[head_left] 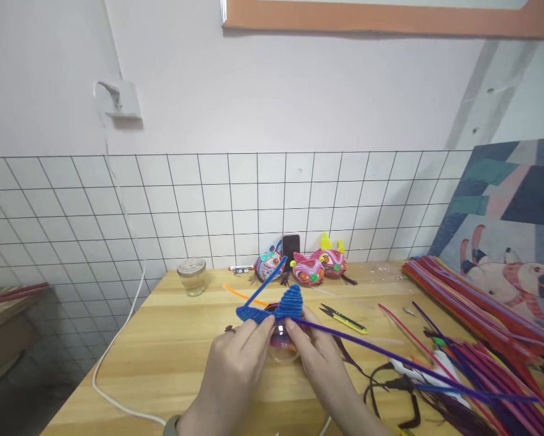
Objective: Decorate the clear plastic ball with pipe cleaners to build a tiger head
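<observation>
Wooden desk against a grid-tiled wall. Left hand and right hand pinch the blue pipe-cleaner piece at desk centre; its cone tip points up. Purple stem runs lengthwise toward the right edge.

Glass jar, 3 painted masks, scissors, white cable on wood table.
</observation>
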Available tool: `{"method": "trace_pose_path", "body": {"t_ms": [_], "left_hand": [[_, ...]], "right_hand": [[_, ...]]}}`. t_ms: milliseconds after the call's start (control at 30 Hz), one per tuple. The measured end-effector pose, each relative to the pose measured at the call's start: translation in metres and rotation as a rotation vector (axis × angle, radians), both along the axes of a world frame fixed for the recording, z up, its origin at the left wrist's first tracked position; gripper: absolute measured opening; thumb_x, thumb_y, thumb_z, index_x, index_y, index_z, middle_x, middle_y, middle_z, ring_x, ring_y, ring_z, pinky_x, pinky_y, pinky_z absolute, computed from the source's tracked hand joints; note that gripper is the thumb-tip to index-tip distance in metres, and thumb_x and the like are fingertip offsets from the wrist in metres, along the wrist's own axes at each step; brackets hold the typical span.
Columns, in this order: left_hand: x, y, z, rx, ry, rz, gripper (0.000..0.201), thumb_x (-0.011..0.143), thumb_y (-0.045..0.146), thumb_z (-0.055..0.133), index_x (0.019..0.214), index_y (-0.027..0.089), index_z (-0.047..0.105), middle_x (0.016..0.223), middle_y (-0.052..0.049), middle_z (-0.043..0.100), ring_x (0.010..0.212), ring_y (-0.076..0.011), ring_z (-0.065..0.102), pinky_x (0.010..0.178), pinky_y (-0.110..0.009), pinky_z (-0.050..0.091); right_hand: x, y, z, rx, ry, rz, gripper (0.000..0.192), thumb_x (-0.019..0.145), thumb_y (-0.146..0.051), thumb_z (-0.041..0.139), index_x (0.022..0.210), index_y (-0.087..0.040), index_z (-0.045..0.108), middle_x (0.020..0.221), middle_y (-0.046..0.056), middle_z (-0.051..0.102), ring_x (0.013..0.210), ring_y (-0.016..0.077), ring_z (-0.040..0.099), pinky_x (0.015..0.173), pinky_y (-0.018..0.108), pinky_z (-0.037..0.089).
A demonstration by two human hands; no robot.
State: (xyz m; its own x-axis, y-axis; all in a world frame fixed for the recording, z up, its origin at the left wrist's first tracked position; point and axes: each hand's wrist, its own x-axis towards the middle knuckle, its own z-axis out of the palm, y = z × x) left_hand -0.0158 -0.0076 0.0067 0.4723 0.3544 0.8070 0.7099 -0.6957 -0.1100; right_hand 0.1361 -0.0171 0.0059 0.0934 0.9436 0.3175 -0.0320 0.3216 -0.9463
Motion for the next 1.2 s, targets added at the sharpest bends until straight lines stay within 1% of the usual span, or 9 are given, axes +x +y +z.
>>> {"method": "trace_pose_path", "body": {"t_ms": [133, 267, 400, 567, 667, 767, 833, 967, 1200], "left_hand": [[-0.001, -0.003, 0.006, 0.164, 0.173, 0.083, 0.028, 0.088, 0.002, 0.034, 0.101, 0.007, 0.058, 0.059, -0.003, 0.064, 0.045, -0.0168, 0.058, 0.039, -0.028, 0.038], [-0.002, -0.004, 0.007, 0.239, 0.193, 0.073, 0.025, 0.086, 0.002, 0.037, 0.101, 0.004, 0.057, 0.058, -0.004, 0.063, 0.047, -0.0173, 0.058, 0.041, -0.029, 0.038], [-0.001, -0.004, 0.003, 0.232, 0.141, -0.010, 0.022, 0.083, 0.004, 0.049, 0.104, 0.005, 0.054, 0.060, -0.004, 0.063, 0.049, -0.0172, 0.058, 0.045, -0.030, 0.037], [0.005, -0.006, 0.003, 0.059, 0.085, -0.086, 0.014, 0.087, 0.007, 0.045, 0.092, 0.015, 0.054, 0.057, 0.001, 0.062, 0.045, -0.0145, 0.055, 0.045, -0.029, 0.036], [0.006, -0.004, 0.002, -0.060, 0.078, -0.061, 0.026, 0.090, 0.010, 0.034, 0.073, 0.019, 0.051, 0.052, 0.000, 0.060, 0.041, -0.0148, 0.053, 0.043, -0.029, 0.036], [0.005, 0.003, -0.002, -0.127, 0.047, 0.001, 0.035, 0.092, 0.014, 0.032, 0.062, 0.021, 0.048, 0.045, 0.001, 0.055, 0.038, -0.0160, 0.052, 0.042, -0.030, 0.037], [0.004, 0.008, -0.006, -0.176, -0.001, 0.011, 0.031, 0.092, 0.015, 0.035, 0.067, 0.019, 0.053, 0.051, -0.001, 0.061, 0.044, -0.0172, 0.058, 0.045, -0.029, 0.041], [0.001, 0.015, -0.008, -0.327, -0.193, -0.091, 0.017, 0.089, 0.015, 0.045, 0.087, 0.018, 0.061, 0.076, -0.004, 0.073, 0.068, -0.0180, 0.068, 0.062, -0.028, 0.050], [-0.001, 0.012, 0.000, -0.646, -0.420, -0.020, 0.018, 0.091, 0.026, 0.041, 0.092, 0.021, 0.058, 0.085, -0.006, 0.069, 0.079, -0.0211, 0.066, 0.069, -0.033, 0.050]], "right_hand": [[-0.001, -0.003, -0.005, 0.035, -0.127, -0.088, 0.025, 0.083, -0.036, 0.059, 0.102, -0.024, 0.068, 0.105, 0.006, 0.069, 0.102, 0.0256, 0.059, 0.090, 0.034, 0.045], [0.000, -0.002, -0.008, 0.025, -0.156, -0.088, 0.023, 0.083, -0.035, 0.059, 0.102, -0.025, 0.068, 0.110, 0.005, 0.068, 0.104, 0.0246, 0.058, 0.092, 0.033, 0.044], [0.002, 0.003, -0.004, -0.013, 0.023, -0.011, 0.025, 0.081, -0.038, 0.062, 0.099, -0.022, 0.069, 0.106, 0.006, 0.070, 0.101, 0.0250, 0.061, 0.092, 0.035, 0.044], [0.019, 0.016, 0.003, -0.264, 0.429, -0.017, 0.029, 0.066, -0.042, 0.075, 0.079, -0.017, 0.069, 0.079, 0.006, 0.075, 0.077, 0.0255, 0.068, 0.072, 0.036, 0.054], [0.031, 0.021, 0.007, -0.276, 0.497, -0.037, 0.032, 0.068, -0.044, 0.072, 0.083, -0.016, 0.068, 0.080, 0.006, 0.074, 0.074, 0.0231, 0.068, 0.061, 0.033, 0.055], [0.038, 0.023, 0.009, -0.274, 0.540, -0.040, 0.033, 0.068, -0.042, 0.073, 0.086, -0.015, 0.067, 0.081, 0.006, 0.074, 0.073, 0.0205, 0.067, 0.060, 0.030, 0.055], [0.038, 0.022, 0.010, -0.276, 0.554, -0.036, 0.033, 0.067, -0.041, 0.074, 0.085, -0.014, 0.066, 0.079, 0.006, 0.074, 0.071, 0.0194, 0.067, 0.060, 0.029, 0.055], [0.034, 0.020, 0.011, -0.280, 0.571, -0.033, 0.033, 0.064, -0.040, 0.078, 0.081, -0.015, 0.066, 0.075, 0.004, 0.073, 0.068, 0.0191, 0.067, 0.058, 0.030, 0.057], [0.027, 0.019, 0.007, -0.296, 0.554, 0.020, 0.032, 0.066, -0.039, 0.077, 0.082, -0.013, 0.067, 0.076, 0.006, 0.074, 0.067, 0.0196, 0.068, 0.059, 0.030, 0.057]]}}
